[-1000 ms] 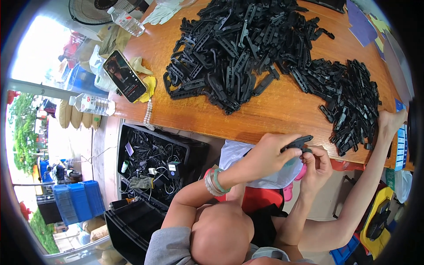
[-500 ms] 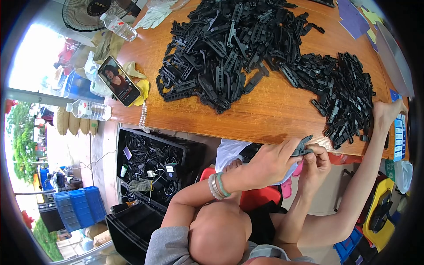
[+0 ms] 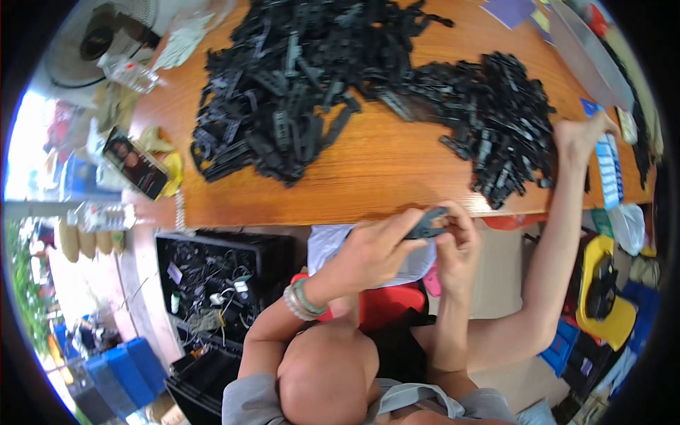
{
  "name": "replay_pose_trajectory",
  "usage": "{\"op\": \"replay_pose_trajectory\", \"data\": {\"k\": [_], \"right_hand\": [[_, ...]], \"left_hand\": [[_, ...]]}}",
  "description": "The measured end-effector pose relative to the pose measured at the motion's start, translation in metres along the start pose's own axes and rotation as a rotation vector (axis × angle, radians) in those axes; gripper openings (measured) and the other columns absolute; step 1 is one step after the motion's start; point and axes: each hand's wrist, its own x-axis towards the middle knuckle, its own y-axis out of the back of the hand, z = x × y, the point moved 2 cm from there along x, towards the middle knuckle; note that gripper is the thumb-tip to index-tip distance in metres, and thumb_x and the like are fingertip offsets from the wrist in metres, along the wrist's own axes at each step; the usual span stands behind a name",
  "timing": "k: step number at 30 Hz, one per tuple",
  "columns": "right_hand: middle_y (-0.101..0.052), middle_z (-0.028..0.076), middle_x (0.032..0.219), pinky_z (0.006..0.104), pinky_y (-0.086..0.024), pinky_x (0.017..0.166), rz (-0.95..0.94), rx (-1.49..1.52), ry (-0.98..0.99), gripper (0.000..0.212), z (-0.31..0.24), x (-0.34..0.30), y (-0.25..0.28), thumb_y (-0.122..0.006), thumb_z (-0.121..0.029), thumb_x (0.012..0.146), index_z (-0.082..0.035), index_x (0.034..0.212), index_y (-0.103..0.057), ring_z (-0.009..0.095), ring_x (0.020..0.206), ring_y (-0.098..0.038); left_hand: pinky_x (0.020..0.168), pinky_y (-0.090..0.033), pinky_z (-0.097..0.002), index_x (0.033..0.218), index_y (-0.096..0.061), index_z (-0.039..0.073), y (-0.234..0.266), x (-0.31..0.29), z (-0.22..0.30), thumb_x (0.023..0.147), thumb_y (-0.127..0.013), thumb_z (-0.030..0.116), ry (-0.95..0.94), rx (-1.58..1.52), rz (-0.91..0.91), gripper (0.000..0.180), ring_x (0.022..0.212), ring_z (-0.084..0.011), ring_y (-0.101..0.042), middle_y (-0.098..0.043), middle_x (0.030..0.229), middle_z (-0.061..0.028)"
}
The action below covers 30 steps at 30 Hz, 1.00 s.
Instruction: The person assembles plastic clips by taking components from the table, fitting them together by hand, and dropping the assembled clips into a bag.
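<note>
The left hand (image 3: 374, 249) grips a black part (image 3: 427, 225); the right hand (image 3: 457, 248) pinches its end; black pieces (image 3: 499, 134) lie beyond.

- The upper middle is filled by a wooden table (image 3: 397, 170).
- Daylight (image 3: 28, 131) is let in at the far left, greenery (image 3: 27, 283) being seen below a grey bar (image 3: 35, 210).
- A fan (image 3: 95, 44) is set at the upper left.
- Pale floor (image 3: 501, 265) is shown right of centre.
- A red seat (image 3: 393, 306) is partly hidden at lower centre.
</note>
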Motion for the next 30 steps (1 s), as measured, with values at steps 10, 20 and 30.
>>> {"op": "replay_pose_trajectory", "data": {"k": [10, 20, 30], "right_hand": [[-0.062, 0.004, 0.093, 0.0216, -0.046, 0.075, 0.004, 0.101, -0.076, 0.029, 0.010, 0.001, 0.012, -0.063, 0.002, 0.081, 0.004, 0.109, -0.057, 0.009, 0.083, -0.057], [-0.061, 0.001, 0.087, 0.0195, -0.045, 0.069, 0.037, 0.045, -0.095, 0.021, 0.007, -0.004, 0.008, -0.065, -0.001, 0.082, 0.003, 0.102, -0.060, 0.007, 0.077, -0.055], [-0.064, 0.006, 0.086, 0.0247, -0.047, 0.069, -0.113, -0.375, -0.276, 0.015, -0.031, 0.024, 0.014, -0.065, -0.001, 0.079, 0.001, 0.094, -0.066, 0.014, 0.076, -0.060]], "left_hand": [[0.062, -0.051, -0.0294, 0.106, -0.059, -0.001, -0.008, -0.003, -0.003, 0.078, -0.068, 0.005, 0.138, -0.005, -0.075, 0.029, 0.071, -0.0257, -0.066, -0.066, 0.084, -0.0150], [0.062, -0.051, -0.0271, 0.108, -0.058, 0.000, -0.012, -0.005, 0.003, 0.080, -0.068, 0.005, 0.113, -0.070, 0.011, 0.031, 0.069, -0.0204, -0.067, -0.065, 0.079, -0.0125], [0.075, -0.051, -0.0320, 0.103, -0.062, 0.000, 0.041, 0.016, -0.019, 0.077, -0.068, 0.005, 0.108, -0.005, -0.256, 0.028, 0.083, -0.0267, -0.066, -0.066, 0.092, -0.0145]]}}
